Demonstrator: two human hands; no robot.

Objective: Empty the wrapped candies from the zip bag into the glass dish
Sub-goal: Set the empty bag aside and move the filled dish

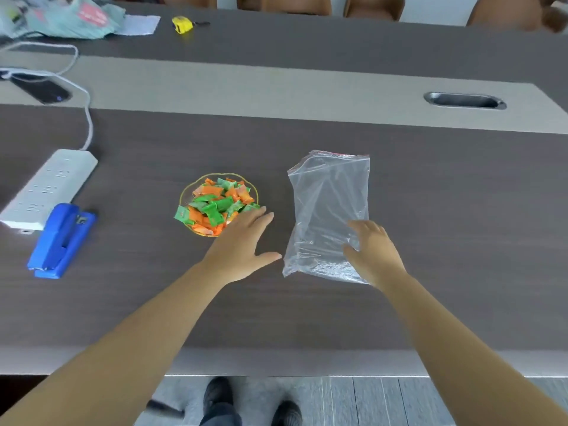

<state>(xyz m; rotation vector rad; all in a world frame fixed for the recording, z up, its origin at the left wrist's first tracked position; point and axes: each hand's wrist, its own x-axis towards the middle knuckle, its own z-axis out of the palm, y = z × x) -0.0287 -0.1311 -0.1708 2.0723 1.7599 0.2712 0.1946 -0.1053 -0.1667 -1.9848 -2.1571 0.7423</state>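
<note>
I am finishing: the clear plastic zip bag [329,210] is lying emptied under my released right hand [370,252]. Just beyond my released left hand [242,244], orange and green wrapped candies [215,204] are heaping the round glass dish [188,192]; one is overhanging, probably needing nudging in.

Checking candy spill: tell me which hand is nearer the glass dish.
Left. The left hand reaches the glass dish at its near right edge; the right hand rests on the zip bag, off to the dish's right.

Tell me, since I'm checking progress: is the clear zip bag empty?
Empty: the clear plastic zip bag lies flat, see-through, no candies inside.
</note>
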